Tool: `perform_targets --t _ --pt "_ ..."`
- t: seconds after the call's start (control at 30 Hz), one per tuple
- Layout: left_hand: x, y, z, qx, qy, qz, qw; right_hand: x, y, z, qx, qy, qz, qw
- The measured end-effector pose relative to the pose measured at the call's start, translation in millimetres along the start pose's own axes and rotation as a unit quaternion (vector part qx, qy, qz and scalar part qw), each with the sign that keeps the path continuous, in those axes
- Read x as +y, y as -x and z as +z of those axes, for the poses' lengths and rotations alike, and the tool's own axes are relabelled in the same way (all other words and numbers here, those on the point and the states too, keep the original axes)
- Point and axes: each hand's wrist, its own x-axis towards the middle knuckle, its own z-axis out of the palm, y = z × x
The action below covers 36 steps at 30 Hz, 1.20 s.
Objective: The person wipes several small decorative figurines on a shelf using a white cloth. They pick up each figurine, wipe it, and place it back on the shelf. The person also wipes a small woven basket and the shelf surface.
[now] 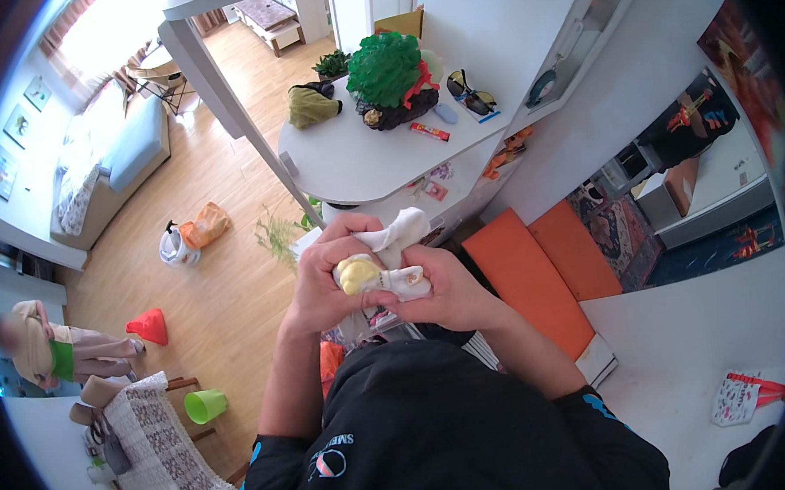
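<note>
In front of my chest, both hands are around a small white figurine [404, 282] with a yellow top. My left hand [321, 282] grips its yellow end, and my right hand [449, 287] holds the white end. A white cloth [402, 234] bunches up beyond the figurine, against the fingers of my left hand. My fingers hide part of both the figurine and the cloth.
Just ahead stands a white rounded shelf [335, 161] bearing a green tree-shaped ornament [383, 69], an olive cloth [313, 106] and sunglasses [471, 94]. An orange bench top [531, 281] lies to the right. On the left are a lace-covered table [160, 450], a green bin [206, 406] and another person [62, 349].
</note>
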Motion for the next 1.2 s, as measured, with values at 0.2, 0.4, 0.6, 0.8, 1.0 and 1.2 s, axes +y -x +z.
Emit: perform_targets --t 0.2,0.4,0.6,0.8,1.0,1.2 --pt "2.7 -6.0 26.4 0.081 0.073 -0.012 0.994 2.6 -6.7 -3.5 0.075 0.143 -0.082 0.983" --pt "15.2 -3.3 44.7 0.236 -0.090 -0.119 0.960 10.8 -12.0 -0.1 0.247 0.153 -0.106 0.951" --pt "21.5 -12.0 69.8 0.227 -0.315 0.133 0.912 9.0 -16.6 1.7 0.299 0.180 -0.098 0.932" --pt "16.0 -12.0 67.1 0.204 -0.325 0.142 0.913 16.2 -11.7 -3.0 0.279 0.276 -0.133 0.910" --pt "12.9 -4.7 54.7 0.202 -0.216 0.062 0.953 8.8 -16.9 -5.2 0.265 0.151 -0.048 0.951" --pt "19.9 4.0 36.4 0.215 0.062 -0.035 0.974 14.4 -20.9 -7.5 0.276 0.105 -0.014 0.955"
